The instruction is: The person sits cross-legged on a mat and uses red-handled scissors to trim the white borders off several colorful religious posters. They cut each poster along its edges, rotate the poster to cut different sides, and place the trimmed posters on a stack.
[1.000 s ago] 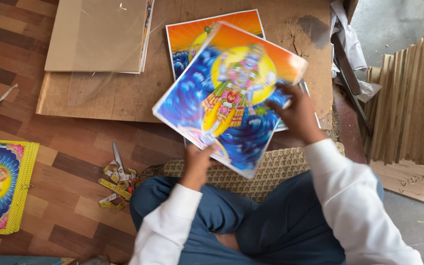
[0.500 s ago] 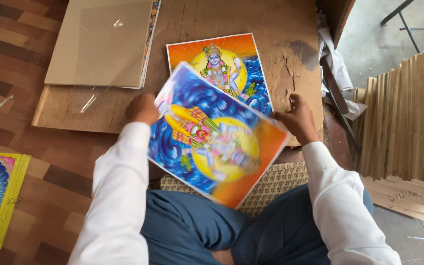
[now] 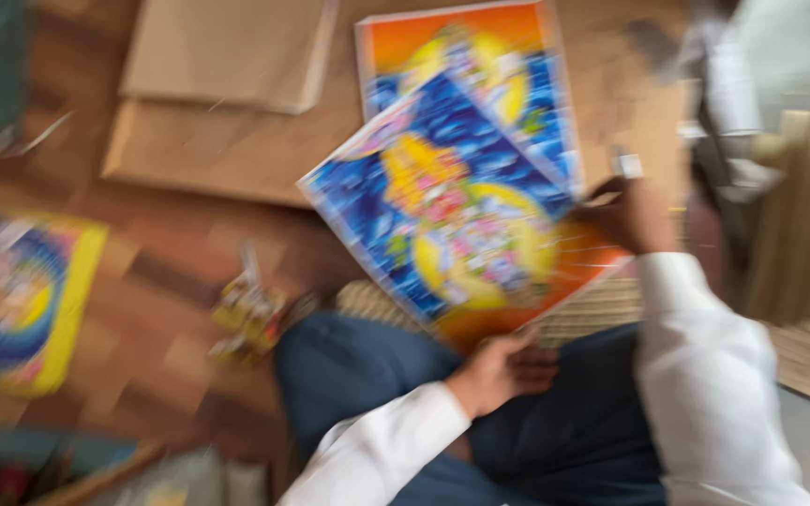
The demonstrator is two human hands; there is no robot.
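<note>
Brown parquet floor (image 3: 171, 281) fills the scene, and the whole picture is smeared by motion, so fine detail is lost. Nearest the camera, at the bottom left corner, a teal container (image 3: 39, 464) holds dark and red items too blurred to identify. Just above it are the person's legs in blue trousers (image 3: 367, 375) and two white sleeves.

The left hand (image 3: 503, 370) is closed on the lower edge of a colourful print (image 3: 452, 225), blue with yellow and orange areas, held tilted over the lap. The right hand (image 3: 625, 215) clamps the print's right edge, with a small pale object at its fingertips that cannot be made out. The two hands are apart, one at each edge.

Under the print's lower part lies a woven mat (image 3: 583, 314), mostly covered. Left of the knees sits a small yellow and red scrap pile (image 3: 250, 314), and further left a yellow-bordered picture (image 3: 21, 300), cut off by the frame edge.

Beyond the held print, a second similar print (image 3: 461, 42) lies flat on a brown board (image 3: 236, 159), partly hidden by the first. A paler stack of boards (image 3: 227, 52) rests on the board's far left. Wooden slats (image 3: 808, 215) lean at the right.
</note>
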